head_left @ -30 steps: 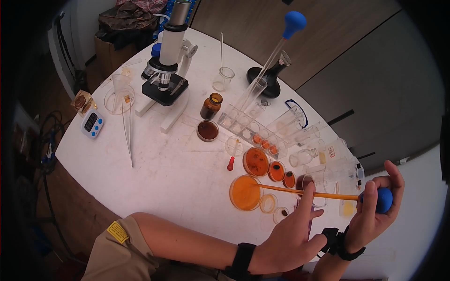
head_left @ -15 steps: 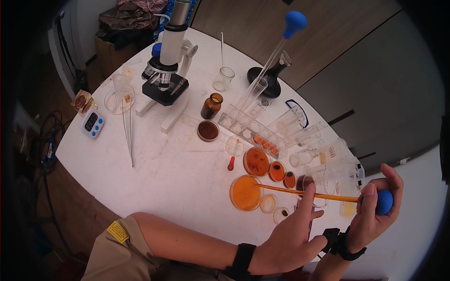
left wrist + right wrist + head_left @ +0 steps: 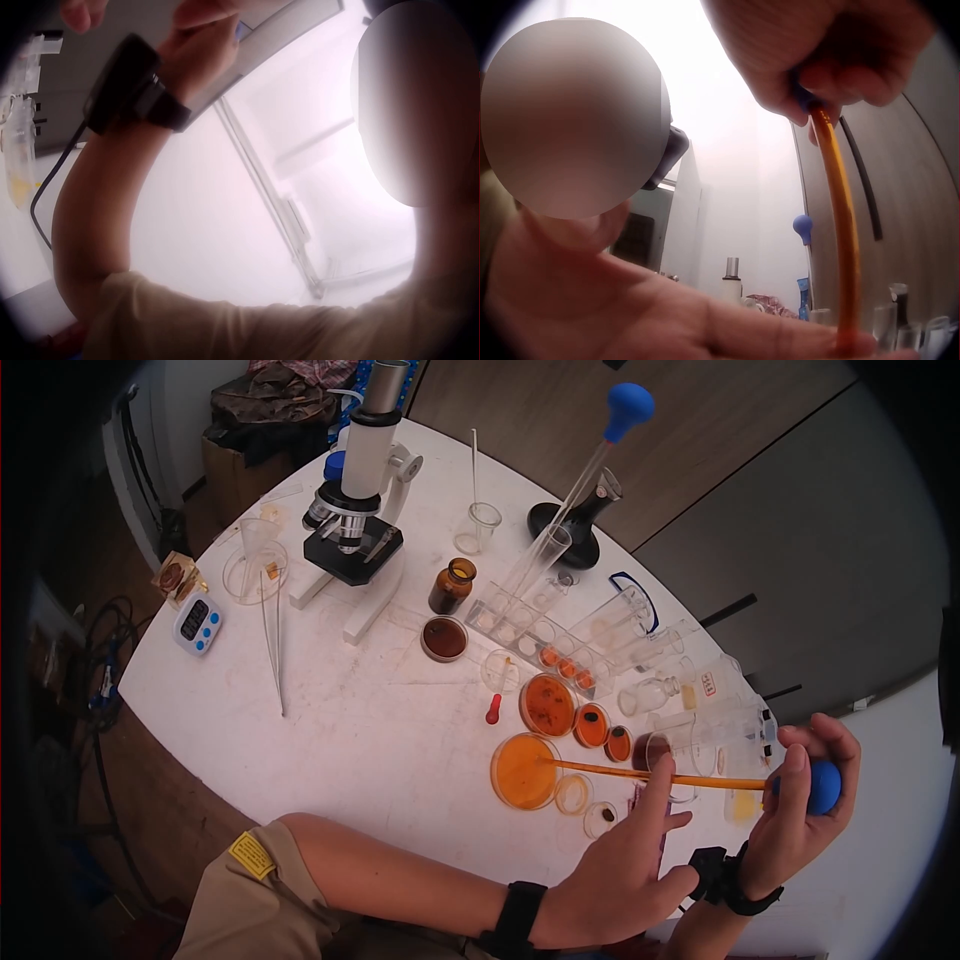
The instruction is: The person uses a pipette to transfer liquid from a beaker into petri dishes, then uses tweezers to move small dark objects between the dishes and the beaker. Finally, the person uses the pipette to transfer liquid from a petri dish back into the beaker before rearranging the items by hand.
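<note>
My right hand (image 3: 800,805) grips the blue rubber bulb (image 3: 824,788) of a long glass pipette (image 3: 730,782), thumb and fingers around it. Orange liquid fills the pipette, which slants left to a large petri dish (image 3: 524,785) of orange liquid, its tip over the dish. My left hand (image 3: 615,870) lies below the pipette, index finger straight up against the tube and thumb apart from it. In the right wrist view the orange tube (image 3: 840,217) runs down from the bulb onto the left fingers (image 3: 780,337).
Smaller dishes (image 3: 600,818), a dish of dark orange liquid (image 3: 547,705) and a test tube rack (image 3: 510,625) stand close to the pipette. Clear glassware (image 3: 648,696) lines the right edge. Further off are a microscope (image 3: 355,540), tweezers (image 3: 275,650) and a timer (image 3: 197,624).
The pipette tip has shifted slightly left and down over the orange dish. My right fingers have curled down closer around the bulb. The left hand has stayed in place.
</note>
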Motion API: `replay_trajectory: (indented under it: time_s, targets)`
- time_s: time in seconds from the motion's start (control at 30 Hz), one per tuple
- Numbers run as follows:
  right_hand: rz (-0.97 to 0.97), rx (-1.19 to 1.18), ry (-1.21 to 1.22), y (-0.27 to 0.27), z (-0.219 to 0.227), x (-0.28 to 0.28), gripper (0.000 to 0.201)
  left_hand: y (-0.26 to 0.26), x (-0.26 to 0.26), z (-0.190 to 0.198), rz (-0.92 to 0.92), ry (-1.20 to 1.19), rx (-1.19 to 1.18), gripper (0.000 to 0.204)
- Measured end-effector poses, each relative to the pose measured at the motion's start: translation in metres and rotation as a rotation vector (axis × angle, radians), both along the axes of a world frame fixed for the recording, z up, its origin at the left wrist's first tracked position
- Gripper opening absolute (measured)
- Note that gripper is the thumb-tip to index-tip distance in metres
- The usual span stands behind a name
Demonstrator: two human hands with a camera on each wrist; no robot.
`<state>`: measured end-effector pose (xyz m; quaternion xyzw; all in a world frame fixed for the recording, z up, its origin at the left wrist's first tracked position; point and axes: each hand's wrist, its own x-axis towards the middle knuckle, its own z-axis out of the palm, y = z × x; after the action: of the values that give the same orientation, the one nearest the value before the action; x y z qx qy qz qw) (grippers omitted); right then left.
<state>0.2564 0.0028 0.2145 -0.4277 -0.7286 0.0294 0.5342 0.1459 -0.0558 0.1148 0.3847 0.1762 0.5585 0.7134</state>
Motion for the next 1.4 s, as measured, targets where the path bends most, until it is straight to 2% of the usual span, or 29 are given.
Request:
replay_trajectory:
  time_s: [0.07,0.4,0.6,0.67,1.0,1.27,1.4]
  targets:
    - [0.046,-0.007,-0.005,0.002,0.0,0.005,0.025,0.0,0.0,0.0,-0.004,0.009,0.003,0.095]
    - [0.042,-0.013,-0.052,0.001,0.001,0.01,0.024,-0.002,0.0,0.001,0.002,0.005,0.001,0.094]
    - [0.022,0.0,0.021,0.0,-0.001,0.002,0.024,-0.003,0.003,0.0,0.003,0.013,0.009,0.094]
    - [0.031,0.001,-0.013,0.0,-0.001,0.006,0.023,-0.002,0.012,-0.005,0.112,0.08,0.081,0.104]
    - [0.014,0.014,-0.043,-0.003,-0.001,0.011,0.018,-0.003,0.013,-0.006,0.095,0.074,0.065,0.103]
    - [0.021,-0.066,-0.068,-0.01,0.004,0.013,0.015,-0.004,0.016,-0.009,0.109,0.1,0.078,0.101]
    - [0.019,-0.019,-0.126,-0.007,0.004,0.018,0.015,-0.005,0.012,-0.005,0.097,0.088,0.071,0.1]
